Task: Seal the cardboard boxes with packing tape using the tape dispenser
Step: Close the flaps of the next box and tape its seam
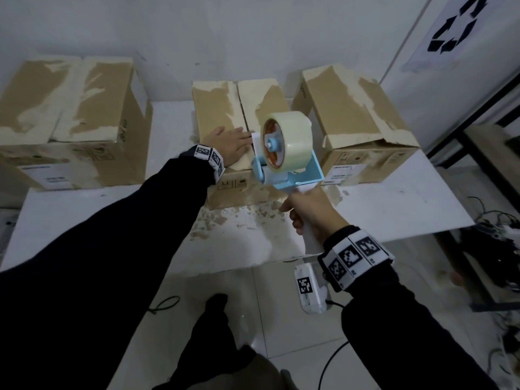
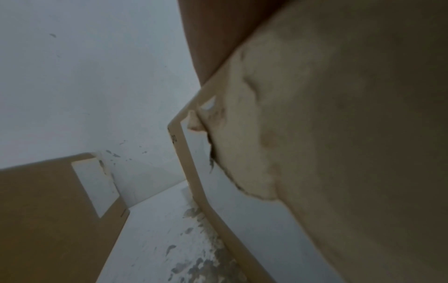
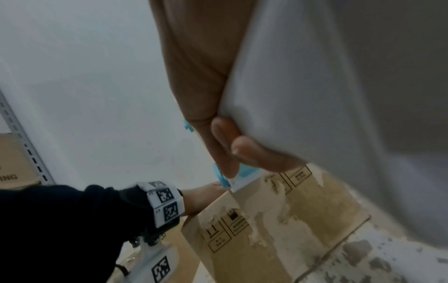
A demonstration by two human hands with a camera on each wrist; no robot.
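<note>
Dispenser [image 1: 284, 153] (blue frame, clear roll) above scuffed middle box [image 1: 225, 108].

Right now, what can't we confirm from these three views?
- Tape contact: in the head view the tape dispenser hides the middle box seam's near end.
- Left hand: lies flat on the box; the left wrist view is filled by blurred cardboard, no fingers.
- Right hand grip: the right wrist view is mostly handle, roll out of sight.
- Box labels: too small, blurred.

open gaps between three boxes [image 1: 239, 114], wall [image 1: 197, 32] close behind
</note>
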